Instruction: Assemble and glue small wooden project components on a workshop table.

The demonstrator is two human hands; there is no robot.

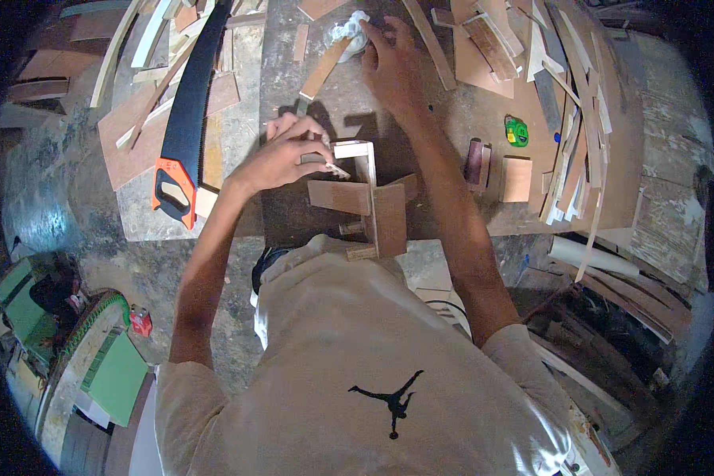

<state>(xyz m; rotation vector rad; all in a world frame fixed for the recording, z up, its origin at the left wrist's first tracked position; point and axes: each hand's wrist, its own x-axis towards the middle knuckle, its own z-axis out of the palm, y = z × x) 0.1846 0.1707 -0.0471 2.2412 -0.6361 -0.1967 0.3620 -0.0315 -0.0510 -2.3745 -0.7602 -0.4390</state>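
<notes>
The small assembly of brown and pale wood panels (pixel 389 220) stands on the dark worktable (pixel 293 213), directly before the torso, with its lower end at the table's near edge. A pale upright bar and top piece form its far corner, and brown flat panels jut to either side.

Just left of that corner, the left hand (pixel 288 155) has its fingers drawn together, pinching a small pale wood strip (pixel 338 170) at the fingertips, close to the assembly. Farther off, the right hand (pixel 393 70) is loosely spread with nothing visible in its grasp; whether its fingertips touch the crumpled translucent plastic wrap (pixel 355 46) beside them I cannot tell. That wrap holds a white substance, and a flat tan wooden stick (pixel 325 73) slants from it toward the left hand.

Dark tabletop separates the left forearm from the orange-handled black-bladed handsaw (pixel 187 103). Beyond the right forearm lie a reddish-brown block (pixel 474 161) and a green tape measure (pixel 516 132).
</notes>
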